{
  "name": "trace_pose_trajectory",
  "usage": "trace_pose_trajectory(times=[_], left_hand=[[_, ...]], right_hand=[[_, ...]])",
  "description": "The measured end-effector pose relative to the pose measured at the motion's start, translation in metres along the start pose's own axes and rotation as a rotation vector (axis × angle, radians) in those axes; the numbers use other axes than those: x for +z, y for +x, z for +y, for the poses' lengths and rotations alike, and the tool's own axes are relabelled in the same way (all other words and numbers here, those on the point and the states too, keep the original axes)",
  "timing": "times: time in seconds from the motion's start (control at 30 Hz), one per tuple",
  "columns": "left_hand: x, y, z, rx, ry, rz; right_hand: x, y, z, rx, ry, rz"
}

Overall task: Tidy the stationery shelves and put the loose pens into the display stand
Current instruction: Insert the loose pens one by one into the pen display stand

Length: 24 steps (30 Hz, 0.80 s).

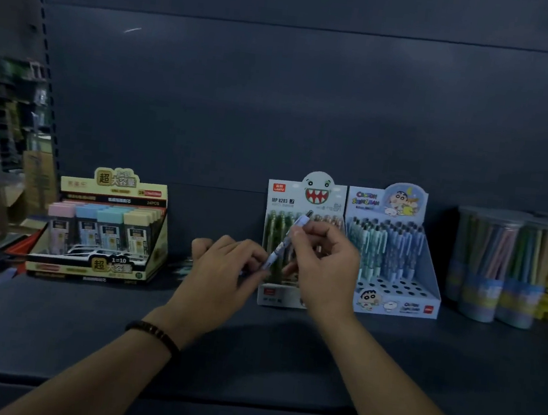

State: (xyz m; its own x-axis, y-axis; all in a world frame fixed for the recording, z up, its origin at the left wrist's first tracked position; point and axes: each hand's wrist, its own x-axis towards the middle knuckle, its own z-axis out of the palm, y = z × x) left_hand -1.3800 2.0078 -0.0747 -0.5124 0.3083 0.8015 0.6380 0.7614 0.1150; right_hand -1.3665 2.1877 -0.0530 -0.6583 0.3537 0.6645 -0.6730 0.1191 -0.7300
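Head view: left hand [224, 265] and right hand [326, 265] both pinch one pen [287, 240], not yet slotted; next move, judged, needs it lowered tip-first into an empty hole of the blue display stand [395, 307] at 3 o'clock.

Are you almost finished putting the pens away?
Partly. The monster stand and the blue stand already hold rows of upright pens. Right now the left hand and right hand both pinch one loose pen, tilted, in front of the monster stand. It is not in a slot yet, and the blue stand's front holes are empty.
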Motion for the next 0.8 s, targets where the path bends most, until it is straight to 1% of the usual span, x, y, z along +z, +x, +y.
trace_pose_trajectory(times=[0.07, 0.23, 0.3, 0.37, 0.53, 0.7, 0.8], left_hand=[[0.007, 0.007, 0.022, -0.057, -0.08, 0.03], [0.033, 0.033, 0.081, -0.114, -0.255, 0.103], [0.046, 0.043, 0.098, -0.117, -0.304, 0.083], [0.057, 0.052, 0.112, -0.104, -0.327, 0.043], [0.086, 0.064, 0.136, -0.04, -0.213, -0.103], [0.111, 0.066, 0.155, 0.092, -0.098, -0.154], [0.124, 0.056, 0.151, 0.185, -0.029, -0.214]], right_hand=[[-0.013, 0.007, -0.006, -0.007, 0.014, 0.032], [-0.058, 0.031, -0.022, -0.131, -0.074, 0.054], [-0.084, 0.045, -0.025, -0.186, -0.151, 0.057], [-0.11, 0.06, -0.022, -0.203, -0.194, 0.035], [-0.161, 0.09, -0.003, -0.232, -0.322, 0.042], [-0.19, 0.11, 0.024, -0.262, -0.404, 0.073], [-0.199, 0.11, 0.036, -0.309, -0.437, 0.07]])
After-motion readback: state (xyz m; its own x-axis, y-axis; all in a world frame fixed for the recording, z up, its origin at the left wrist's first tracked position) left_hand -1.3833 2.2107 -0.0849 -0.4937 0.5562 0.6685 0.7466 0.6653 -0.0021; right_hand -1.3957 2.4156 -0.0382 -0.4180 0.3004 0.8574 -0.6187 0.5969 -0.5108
